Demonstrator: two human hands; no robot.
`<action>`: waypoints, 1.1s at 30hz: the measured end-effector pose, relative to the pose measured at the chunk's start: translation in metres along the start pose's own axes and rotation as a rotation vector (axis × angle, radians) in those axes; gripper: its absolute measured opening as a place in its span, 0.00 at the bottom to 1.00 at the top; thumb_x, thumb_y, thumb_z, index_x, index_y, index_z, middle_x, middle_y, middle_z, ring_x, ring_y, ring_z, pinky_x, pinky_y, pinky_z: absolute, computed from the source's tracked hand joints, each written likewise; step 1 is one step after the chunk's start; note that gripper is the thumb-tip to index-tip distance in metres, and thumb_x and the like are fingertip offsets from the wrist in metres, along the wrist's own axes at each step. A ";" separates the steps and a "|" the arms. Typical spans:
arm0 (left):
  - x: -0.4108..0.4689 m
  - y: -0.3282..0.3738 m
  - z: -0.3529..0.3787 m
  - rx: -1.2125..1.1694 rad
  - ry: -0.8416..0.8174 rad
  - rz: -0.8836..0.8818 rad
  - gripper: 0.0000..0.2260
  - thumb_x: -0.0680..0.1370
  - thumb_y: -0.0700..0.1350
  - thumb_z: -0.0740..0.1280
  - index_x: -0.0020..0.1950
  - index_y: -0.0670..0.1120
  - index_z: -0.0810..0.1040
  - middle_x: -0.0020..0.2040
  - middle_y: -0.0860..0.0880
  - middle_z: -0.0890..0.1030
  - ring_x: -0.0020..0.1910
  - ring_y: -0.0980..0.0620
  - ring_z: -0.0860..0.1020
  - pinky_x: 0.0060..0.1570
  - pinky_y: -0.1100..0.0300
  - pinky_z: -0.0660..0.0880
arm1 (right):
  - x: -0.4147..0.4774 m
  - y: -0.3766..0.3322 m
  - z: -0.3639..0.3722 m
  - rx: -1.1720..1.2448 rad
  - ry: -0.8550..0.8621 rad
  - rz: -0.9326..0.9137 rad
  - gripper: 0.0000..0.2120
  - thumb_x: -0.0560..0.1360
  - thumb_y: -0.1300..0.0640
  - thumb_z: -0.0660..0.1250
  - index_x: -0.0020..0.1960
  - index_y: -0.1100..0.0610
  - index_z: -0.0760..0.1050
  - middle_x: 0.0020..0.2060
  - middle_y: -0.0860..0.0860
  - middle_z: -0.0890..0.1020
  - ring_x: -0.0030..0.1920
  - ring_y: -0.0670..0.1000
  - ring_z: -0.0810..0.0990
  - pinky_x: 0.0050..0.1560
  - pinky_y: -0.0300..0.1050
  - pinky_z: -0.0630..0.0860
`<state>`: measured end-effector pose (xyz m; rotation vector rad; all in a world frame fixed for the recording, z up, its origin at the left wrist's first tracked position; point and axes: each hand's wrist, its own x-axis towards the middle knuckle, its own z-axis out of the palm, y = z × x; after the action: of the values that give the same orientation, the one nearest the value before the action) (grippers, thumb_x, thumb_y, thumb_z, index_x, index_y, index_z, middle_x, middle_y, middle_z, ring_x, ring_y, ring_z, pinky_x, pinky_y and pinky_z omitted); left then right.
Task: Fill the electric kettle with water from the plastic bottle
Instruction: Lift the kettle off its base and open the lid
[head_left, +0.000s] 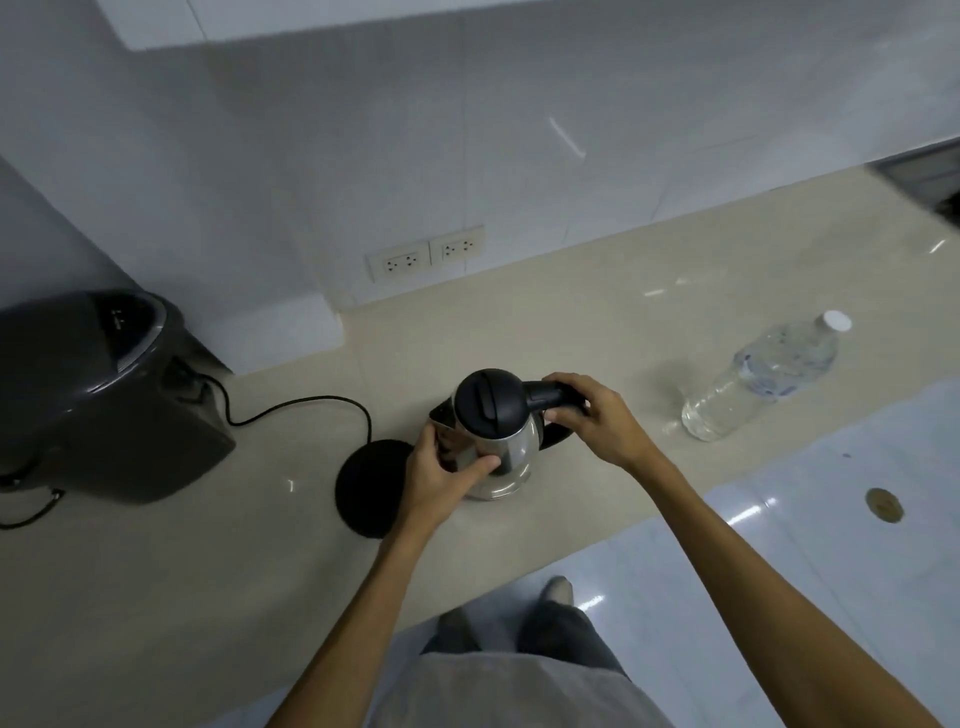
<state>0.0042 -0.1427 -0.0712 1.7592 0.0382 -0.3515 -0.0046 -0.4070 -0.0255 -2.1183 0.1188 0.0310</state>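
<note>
The left hand (441, 475) cups the kettle (493, 441) body, the right hand (597, 415) wraps its handle, the capped bottle (763, 379) standing well right of it.

Kettle (493, 436) between base (371, 488) (left) and bottle (763, 379) (right), on counter (208, 597).

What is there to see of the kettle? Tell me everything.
The kettle has a shiny steel-looking body, a black lid that is shut, and a black handle pointing right. It stands upright on the beige counter, off and just right of its round black base. The left hand clasps the steel body near the spout; the right hand grips the handle. The capped water bottle stands apart to its right.
</note>
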 end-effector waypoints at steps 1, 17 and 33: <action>0.003 0.000 0.011 -0.001 -0.018 -0.008 0.32 0.60 0.56 0.84 0.62 0.57 0.78 0.60 0.54 0.86 0.61 0.54 0.84 0.66 0.47 0.80 | -0.003 0.007 -0.008 -0.001 0.011 0.018 0.19 0.76 0.62 0.74 0.65 0.53 0.78 0.58 0.51 0.82 0.59 0.51 0.80 0.61 0.41 0.74; 0.026 0.002 0.111 0.085 -0.091 -0.025 0.36 0.62 0.57 0.83 0.67 0.62 0.73 0.65 0.59 0.81 0.65 0.61 0.79 0.63 0.59 0.76 | -0.004 0.075 -0.083 0.036 0.027 0.120 0.19 0.74 0.61 0.76 0.63 0.50 0.79 0.57 0.49 0.82 0.59 0.43 0.79 0.63 0.45 0.76; 0.034 -0.003 0.118 0.033 -0.074 -0.032 0.55 0.64 0.59 0.86 0.84 0.59 0.58 0.75 0.64 0.73 0.74 0.68 0.70 0.72 0.60 0.69 | 0.015 0.041 -0.048 -0.346 0.140 -0.080 0.34 0.74 0.32 0.64 0.71 0.54 0.75 0.65 0.49 0.79 0.63 0.50 0.79 0.73 0.65 0.63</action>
<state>0.0107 -0.2609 -0.1031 1.7783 0.0072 -0.4429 0.0052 -0.4697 -0.0363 -2.4687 0.1176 -0.1548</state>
